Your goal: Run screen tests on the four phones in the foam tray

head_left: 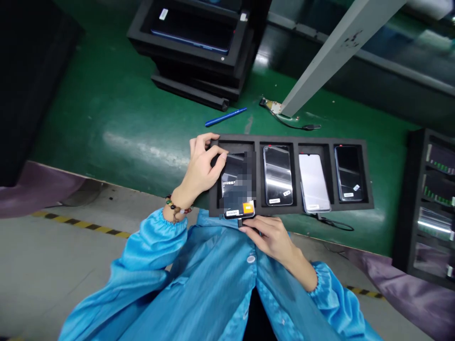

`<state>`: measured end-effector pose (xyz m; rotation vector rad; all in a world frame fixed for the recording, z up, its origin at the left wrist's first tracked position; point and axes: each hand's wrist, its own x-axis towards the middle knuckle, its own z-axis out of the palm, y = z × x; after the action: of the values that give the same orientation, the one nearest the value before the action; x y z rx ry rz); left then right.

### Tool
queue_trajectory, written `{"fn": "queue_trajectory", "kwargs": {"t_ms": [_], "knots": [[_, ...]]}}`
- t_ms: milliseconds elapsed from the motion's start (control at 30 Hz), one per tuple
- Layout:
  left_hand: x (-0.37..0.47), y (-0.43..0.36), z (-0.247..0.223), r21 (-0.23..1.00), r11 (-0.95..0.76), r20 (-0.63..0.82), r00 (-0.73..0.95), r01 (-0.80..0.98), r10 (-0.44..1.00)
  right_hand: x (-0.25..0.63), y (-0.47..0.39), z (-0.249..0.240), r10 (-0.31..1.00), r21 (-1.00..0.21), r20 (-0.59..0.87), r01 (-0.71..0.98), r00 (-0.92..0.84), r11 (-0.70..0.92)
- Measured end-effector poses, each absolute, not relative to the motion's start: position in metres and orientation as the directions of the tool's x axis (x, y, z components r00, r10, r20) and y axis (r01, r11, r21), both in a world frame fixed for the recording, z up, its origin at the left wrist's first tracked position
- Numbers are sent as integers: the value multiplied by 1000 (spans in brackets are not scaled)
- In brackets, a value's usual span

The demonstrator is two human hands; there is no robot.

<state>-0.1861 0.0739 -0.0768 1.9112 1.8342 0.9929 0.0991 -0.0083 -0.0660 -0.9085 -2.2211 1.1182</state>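
Note:
A phone (234, 189) with a lit screen, partly blurred, lies at the leftmost slot of a black foam tray (295, 177), its lower end over the tray's front edge. My left hand (204, 166) is curled at the tray's left end, thumb and forefinger on the phone's upper left edge. At the phone's bottom edge, my right hand (272, 237) pinches a small dark cable plug (241, 222). The other slots hold a dark phone (278, 175), a phone with a white screen (314, 182) tilted over the edge, and another dark phone (348, 173).
Behind the tray lie a blue pen (226, 117) and a short black cable (296, 126) beside a grey post (337, 52). Stacked foam trays (199, 66) with a phone on top stand further back. More trays (423, 203) stand right. A cable (336, 223) runs from the white-screened phone.

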Motion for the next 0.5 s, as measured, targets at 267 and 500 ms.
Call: {"fn": "queue_trajectory", "kwargs": {"t_ms": [267, 500], "knots": [[-200, 82, -86, 597, -233, 323, 35, 768, 946, 87, -10, -76, 764, -738, 115, 461, -635, 493], [-205, 88, -94, 569, -222, 328, 29, 792, 944, 75, -13, -93, 782, -504, 210, 620, -587, 601]]}}
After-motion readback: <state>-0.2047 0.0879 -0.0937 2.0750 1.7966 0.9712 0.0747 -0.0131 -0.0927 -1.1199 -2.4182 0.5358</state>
